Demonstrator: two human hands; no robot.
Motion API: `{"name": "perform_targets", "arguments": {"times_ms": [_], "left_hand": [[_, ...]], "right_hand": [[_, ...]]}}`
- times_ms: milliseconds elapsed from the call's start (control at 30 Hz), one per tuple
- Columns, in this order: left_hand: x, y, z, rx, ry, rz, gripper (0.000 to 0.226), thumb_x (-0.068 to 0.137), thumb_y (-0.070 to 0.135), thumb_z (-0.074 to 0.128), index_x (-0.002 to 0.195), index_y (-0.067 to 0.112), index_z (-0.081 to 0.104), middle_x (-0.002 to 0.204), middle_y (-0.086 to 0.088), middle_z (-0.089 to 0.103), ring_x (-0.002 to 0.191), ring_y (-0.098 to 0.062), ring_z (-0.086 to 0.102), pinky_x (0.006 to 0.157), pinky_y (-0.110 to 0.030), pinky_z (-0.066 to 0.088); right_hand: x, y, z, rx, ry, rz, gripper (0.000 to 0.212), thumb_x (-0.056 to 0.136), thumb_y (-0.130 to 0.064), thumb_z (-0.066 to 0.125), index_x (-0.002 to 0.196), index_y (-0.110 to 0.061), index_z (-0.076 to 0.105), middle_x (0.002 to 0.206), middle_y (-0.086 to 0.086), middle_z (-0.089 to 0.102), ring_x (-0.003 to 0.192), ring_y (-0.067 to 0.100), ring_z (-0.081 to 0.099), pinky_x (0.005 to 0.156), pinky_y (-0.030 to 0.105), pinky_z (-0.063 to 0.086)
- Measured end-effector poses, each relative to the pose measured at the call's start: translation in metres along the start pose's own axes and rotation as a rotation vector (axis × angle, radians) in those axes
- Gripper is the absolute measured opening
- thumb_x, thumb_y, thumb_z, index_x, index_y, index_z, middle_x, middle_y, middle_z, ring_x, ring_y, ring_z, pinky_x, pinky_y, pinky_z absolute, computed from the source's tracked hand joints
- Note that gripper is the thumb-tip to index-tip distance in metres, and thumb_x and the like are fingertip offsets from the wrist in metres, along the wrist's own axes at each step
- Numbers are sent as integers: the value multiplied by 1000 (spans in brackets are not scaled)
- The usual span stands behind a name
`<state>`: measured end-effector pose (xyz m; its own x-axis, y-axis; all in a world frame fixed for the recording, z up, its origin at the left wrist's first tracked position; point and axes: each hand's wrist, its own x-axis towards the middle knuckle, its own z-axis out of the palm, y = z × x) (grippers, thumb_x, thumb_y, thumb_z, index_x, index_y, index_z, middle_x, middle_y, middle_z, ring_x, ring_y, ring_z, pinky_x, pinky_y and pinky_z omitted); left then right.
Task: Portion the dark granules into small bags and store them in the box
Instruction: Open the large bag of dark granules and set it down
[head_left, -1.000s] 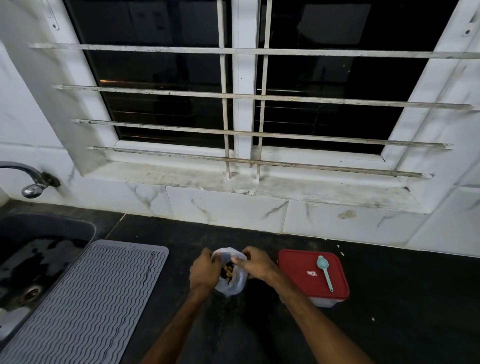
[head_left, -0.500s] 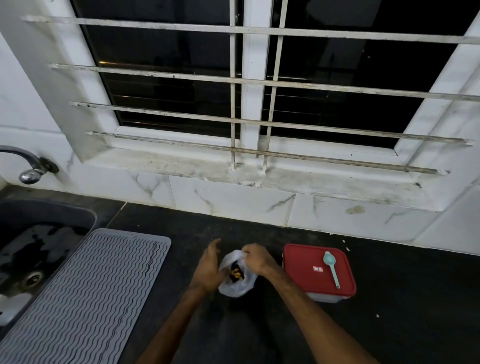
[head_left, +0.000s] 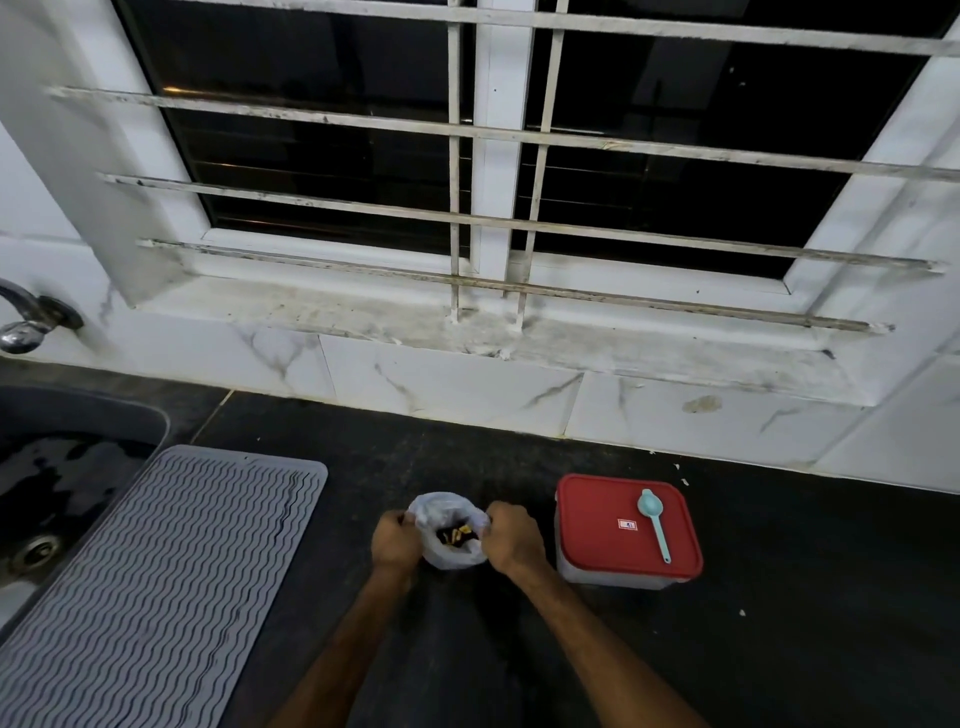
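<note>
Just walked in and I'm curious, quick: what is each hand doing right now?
Left hand: closed, gripping the left edge of the small plastic bag.
Right hand: closed, gripping the bag's right edge.

A grey wavy mat (head_left: 156, 582) lies on the black counter (head_left: 805, 597) beside the sink (head_left: 78, 457), below a barred window (head_left: 337, 161).

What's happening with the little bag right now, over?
Gripping bag rim: left hand, right hand. Mouth open, dark granules inside. Red box shut, blue scoop on lid.
</note>
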<state>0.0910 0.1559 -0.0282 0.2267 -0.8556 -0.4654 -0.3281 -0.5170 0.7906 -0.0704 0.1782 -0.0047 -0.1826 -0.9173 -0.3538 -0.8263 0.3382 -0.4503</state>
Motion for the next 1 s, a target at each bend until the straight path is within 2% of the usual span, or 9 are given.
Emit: {"name": "perform_targets", "arguments": {"times_ms": [167, 333, 433, 533, 633, 733, 800, 933, 1000], "left_hand": [[1, -1, 3, -291, -5, -7, 20, 99, 7, 45, 105, -4, 60, 112, -31, 63, 87, -31, 58, 70, -36, 49], [-3, 8, 0, -217, -165, 195, 48, 92, 50, 60, 107, 5, 61, 99, -11, 68, 95, -26, 67, 76, -34, 53], [1, 5, -6, -123, -170, 296, 35, 82, 32, 77, 102, 8, 59, 98, -12, 68, 95, -29, 67, 82, -41, 55], [-1, 5, -8, -257, -168, 255, 13, 95, 14, 62, 101, 4, 67, 97, -14, 71, 98, -32, 67, 80, -36, 54], [-6, 5, -5, -280, -124, 207, 14, 98, 13, 56, 94, 10, 69, 91, -8, 71, 97, -28, 67, 75, -30, 51], [-6, 5, -4, -153, -138, 261, 21, 97, 28, 59, 99, 10, 69, 94, -8, 72, 99, -29, 68, 82, -38, 55], [-3, 5, -5, 38, -131, 335, 43, 83, 45, 70, 104, 8, 67, 100, -9, 70, 100, -29, 67, 86, -46, 55], [1, 9, -7, 334, -3, 469, 86, 74, 27, 83, 146, 14, 36, 140, -11, 43, 129, -31, 42, 102, -43, 43], [2, 14, -6, 561, -62, 587, 82, 79, 28, 77, 149, 20, 35, 144, -7, 40, 131, -30, 41, 100, -40, 43]], "right_hand": [[-1, 10, 6, 207, 60, 55, 14, 88, -27, 61, 94, -14, 61, 100, 7, 69, 91, 24, 66, 77, 39, 56], [1, 6, 11, 345, -53, 76, 35, 89, -32, 62, 117, -16, 47, 110, 6, 61, 94, 22, 66, 71, 34, 56], [7, 6, 11, 386, -86, 91, 19, 86, -27, 63, 99, -14, 66, 97, 7, 70, 84, 21, 70, 72, 40, 61], [12, 3, 5, 538, -115, 170, 8, 88, -18, 66, 89, -10, 69, 94, 10, 71, 84, 24, 71, 67, 35, 62], [14, -1, 2, 574, -113, 163, 4, 88, -13, 65, 88, -9, 67, 97, 11, 70, 87, 24, 70, 68, 35, 62], [15, 1, 3, 472, -102, 88, 11, 88, -20, 63, 93, -11, 67, 97, 10, 71, 85, 22, 70, 72, 38, 62], [15, 3, 1, 406, -98, 44, 13, 90, -27, 61, 93, -15, 65, 96, 7, 71, 83, 21, 70, 74, 38, 61], [19, 6, -8, 328, -101, -72, 14, 93, -27, 60, 94, -15, 68, 92, 5, 70, 80, 16, 65, 71, 31, 55], [22, 5, -12, 286, -94, -135, 16, 95, -24, 60, 101, -14, 70, 93, 3, 68, 81, 14, 62, 72, 29, 51]]}}
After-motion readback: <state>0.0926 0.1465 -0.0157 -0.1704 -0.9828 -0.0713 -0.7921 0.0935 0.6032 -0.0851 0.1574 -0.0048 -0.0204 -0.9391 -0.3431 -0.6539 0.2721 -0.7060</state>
